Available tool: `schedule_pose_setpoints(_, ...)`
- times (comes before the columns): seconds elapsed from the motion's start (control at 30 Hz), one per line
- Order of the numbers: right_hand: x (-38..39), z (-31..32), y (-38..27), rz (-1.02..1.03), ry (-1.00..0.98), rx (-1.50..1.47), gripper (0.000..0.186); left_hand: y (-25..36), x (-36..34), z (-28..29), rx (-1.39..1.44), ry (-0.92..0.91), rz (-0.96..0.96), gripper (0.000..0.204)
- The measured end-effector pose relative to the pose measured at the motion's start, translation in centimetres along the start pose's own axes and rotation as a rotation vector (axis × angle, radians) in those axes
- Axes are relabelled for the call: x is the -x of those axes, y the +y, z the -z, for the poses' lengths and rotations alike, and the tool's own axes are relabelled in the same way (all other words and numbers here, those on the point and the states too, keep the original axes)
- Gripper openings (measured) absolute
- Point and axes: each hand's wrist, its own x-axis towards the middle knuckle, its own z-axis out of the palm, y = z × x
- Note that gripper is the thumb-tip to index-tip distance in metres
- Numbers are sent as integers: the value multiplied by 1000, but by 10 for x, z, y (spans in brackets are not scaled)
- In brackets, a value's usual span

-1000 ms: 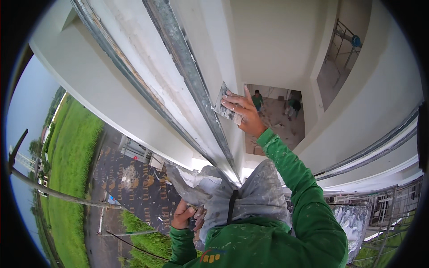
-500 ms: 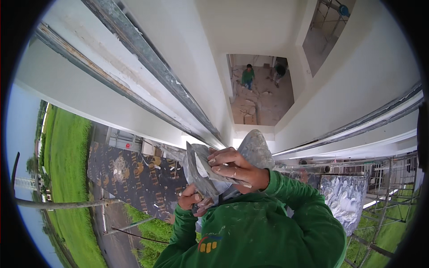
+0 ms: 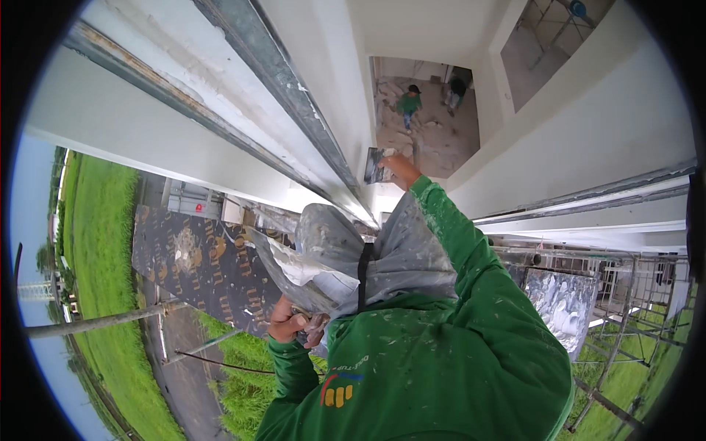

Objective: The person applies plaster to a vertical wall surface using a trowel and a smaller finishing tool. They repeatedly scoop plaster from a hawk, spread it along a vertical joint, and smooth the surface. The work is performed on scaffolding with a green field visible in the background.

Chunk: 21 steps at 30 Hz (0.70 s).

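My right hand is stretched forward, closed on a plastering trowel. Its dark flat blade lies at the edge of the white wall, beside the opening. Near my waist, my left hand is wrapped round the handle of a plasterer's hawk. White plaster sits on the hawk's grey, tilted plate. Part of the left fingers is turned out of sight.
Through the wall opening, a person in green and another person stand below. A printed dark board lies at left, with a pole beside it. To the right are a plaster-smeared board and scaffolding.
My right hand has moved forward, away from the hawk, to the wall edge with the trowel. The left hand and hawk have shifted slightly left. The person in green below has moved.
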Motion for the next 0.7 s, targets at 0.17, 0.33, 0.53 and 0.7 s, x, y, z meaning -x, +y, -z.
schedule_pose_setpoints(0.17, -8, -23, -9, 127, 4, -113, 17, -4, 9, 10, 81, 31, -22, 63)
schedule_pose_setpoints(0.33, 2, -30, -118, -266, -36, -467, 14, -8, -2, 13, 213, -65, 19, 58)
schedule_pose_setpoints(0.53, 39, -19, -249, -67, -192, -409, 16, -11, -24, 2, 126, -161, 106, 52)
schedule_pose_setpoints(0.7, 56, -19, -334, 43, -200, -427, 17, -17, -34, -2, 158, -243, 151, 50)
